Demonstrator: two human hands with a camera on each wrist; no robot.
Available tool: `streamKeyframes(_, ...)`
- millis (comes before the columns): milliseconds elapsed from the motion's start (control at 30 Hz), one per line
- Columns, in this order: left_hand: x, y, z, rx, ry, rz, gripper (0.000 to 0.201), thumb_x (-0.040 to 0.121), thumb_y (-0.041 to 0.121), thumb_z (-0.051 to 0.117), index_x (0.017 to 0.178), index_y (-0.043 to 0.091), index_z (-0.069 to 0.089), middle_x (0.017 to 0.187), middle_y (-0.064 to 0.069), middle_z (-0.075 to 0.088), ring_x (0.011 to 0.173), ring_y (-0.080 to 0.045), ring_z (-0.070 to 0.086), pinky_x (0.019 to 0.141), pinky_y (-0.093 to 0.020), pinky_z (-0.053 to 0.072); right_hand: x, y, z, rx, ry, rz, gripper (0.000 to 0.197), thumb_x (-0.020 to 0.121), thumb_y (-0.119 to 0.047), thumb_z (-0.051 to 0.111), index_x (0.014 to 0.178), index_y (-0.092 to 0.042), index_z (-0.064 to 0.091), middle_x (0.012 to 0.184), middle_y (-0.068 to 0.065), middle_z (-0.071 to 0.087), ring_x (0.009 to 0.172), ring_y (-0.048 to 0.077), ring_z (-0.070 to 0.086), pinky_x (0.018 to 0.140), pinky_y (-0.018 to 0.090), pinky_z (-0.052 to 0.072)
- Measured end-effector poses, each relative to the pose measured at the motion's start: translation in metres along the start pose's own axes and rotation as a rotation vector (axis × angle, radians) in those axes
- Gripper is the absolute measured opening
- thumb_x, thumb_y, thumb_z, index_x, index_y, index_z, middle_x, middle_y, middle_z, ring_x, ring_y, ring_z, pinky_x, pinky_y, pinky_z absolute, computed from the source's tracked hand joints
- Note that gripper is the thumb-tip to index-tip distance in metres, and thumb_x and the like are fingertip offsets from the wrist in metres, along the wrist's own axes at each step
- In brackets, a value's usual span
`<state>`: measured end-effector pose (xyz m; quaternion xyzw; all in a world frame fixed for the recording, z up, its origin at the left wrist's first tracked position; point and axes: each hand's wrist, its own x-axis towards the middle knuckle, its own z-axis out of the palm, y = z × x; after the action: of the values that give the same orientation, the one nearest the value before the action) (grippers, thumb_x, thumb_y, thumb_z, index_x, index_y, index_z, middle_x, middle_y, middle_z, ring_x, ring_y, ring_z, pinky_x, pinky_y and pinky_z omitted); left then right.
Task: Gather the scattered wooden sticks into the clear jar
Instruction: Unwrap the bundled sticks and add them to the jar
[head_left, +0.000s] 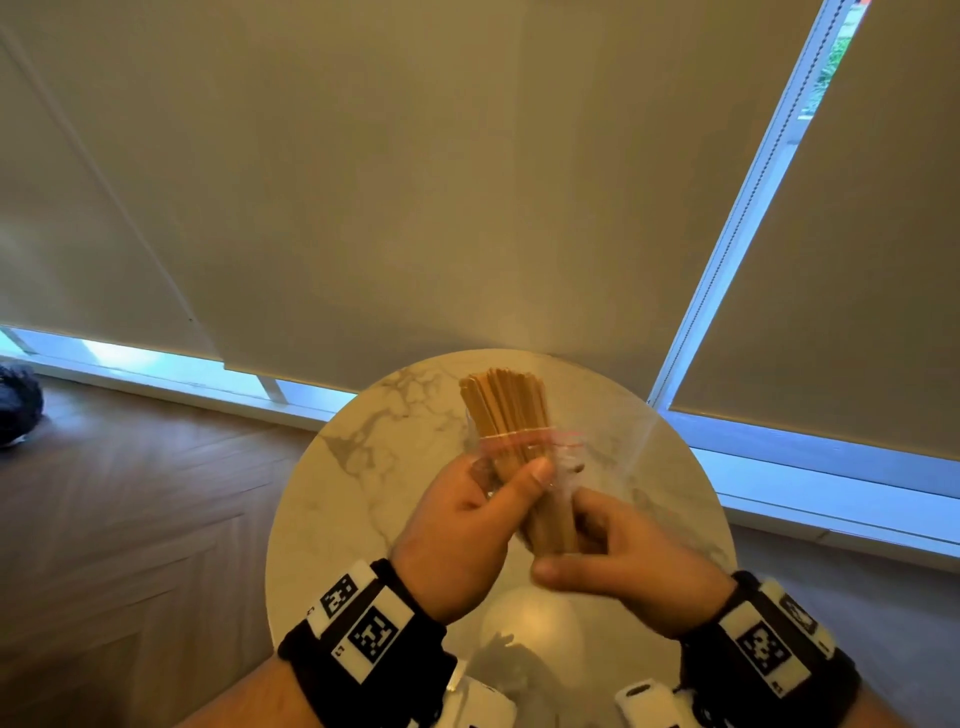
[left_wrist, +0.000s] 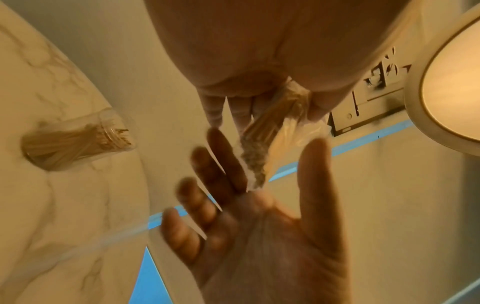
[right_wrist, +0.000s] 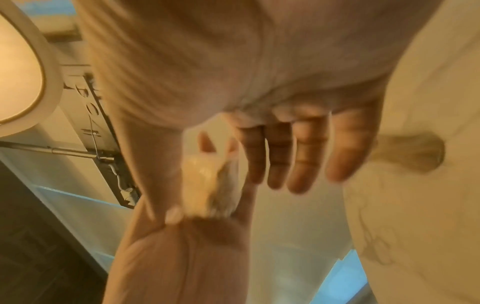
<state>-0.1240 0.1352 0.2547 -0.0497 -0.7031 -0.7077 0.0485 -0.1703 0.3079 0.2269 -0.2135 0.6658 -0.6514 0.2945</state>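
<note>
Table (head_left: 363, 499): round, marble-patterned top, beneath both hands.
Left hand (head_left: 462, 525): fingers curled, thumb pressed across the clear bag (head_left: 563, 457); it grips the bundle at mid-length.
Right hand (head_left: 618, 556): fingers curled around the bundle's lower end, thumb extended underneath.
Clear bag: held between the hands, red seal strip above the left thumb; contains wooden sticks (head_left: 506, 402), upper ends projecting.
Clear jar (left_wrist: 78, 142): on the table, left of the left hand; holds thin wooden sticks.
</note>
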Motion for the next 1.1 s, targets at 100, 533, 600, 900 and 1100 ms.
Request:
streamKeyframes(100,-0.005,-0.004,-0.008,0.044,0.025,-0.039,0.022,0.102,0.031,0.055,0.115,0.021,0.070,0.093,-0.009,0.077,0.081,-0.031,0.074,0.067,-0.047,0.057,-0.002,0.005,-0.023,0.190,0.304,-0.111,0.073,0.049,-0.070,0.091,0.106,-0.028,0.074,0.114,0.012,0.070,0.101,0.021,0.066,0.088,0.041,0.050)
streamKeyframes(533,-0.028,-0.032,0.015,-0.087,-0.284,-0.274,0.020,0.099,0.027,0.058,0.107,0.008,0.061,0.076,-0.011,0.058,0.054,-0.023,0.050,0.052,-0.030,0.043,-0.005,-0.009,-0.009,0.638,0.124,-0.128,0.033,0.092,-0.040,0.062,0.099,-0.010,0.074,0.128,0.023,0.069,0.117,0.040,0.067,0.095,0.048,0.056)
streamKeyframes(600,-0.030,-0.035,0.018,-0.079,-0.269,-0.256,0.020,0.099,0.028,0.057,0.094,0.008,0.060,0.070,-0.009,0.054,0.050,-0.018,0.045,0.049,-0.029,0.037,-0.008,-0.005,-0.004,0.605,0.035,-0.131,0.031,0.089,-0.036,0.068,0.105,-0.011,0.073,0.126,0.025,0.068,0.118,0.040,0.066,0.093,0.048,0.057)
streamKeyframes(900,-0.030,-0.096,0.000,-0.291,-0.107,-0.468,0.038,0.090,0.032,0.064,0.119,0.012,0.049,0.083,-0.023,0.065,0.058,-0.027,0.048,0.050,-0.029,0.033,0.021,0.015,-0.013,0.809,0.396,-0.028,0.021,0.096,-0.027,0.055,0.084,-0.011,0.058,0.074,0.013,0.063,0.092,0.037,0.073,0.092,0.050,0.056)
streamKeyframes(1100,-0.011,-0.206,-0.040,0.367,-0.103,-0.717,0.028,0.096,0.030,0.066,0.102,0.003,0.064,0.087,-0.009,0.077,0.069,-0.026,0.071,0.067,-0.043,0.062,0.048,0.053,-0.026,0.690,0.540,-0.022,0.009,0.099,-0.022,0.056,0.091,-0.016,0.058,0.072,0.009,0.055,0.069,0.025,0.064,0.078,0.047,0.055)
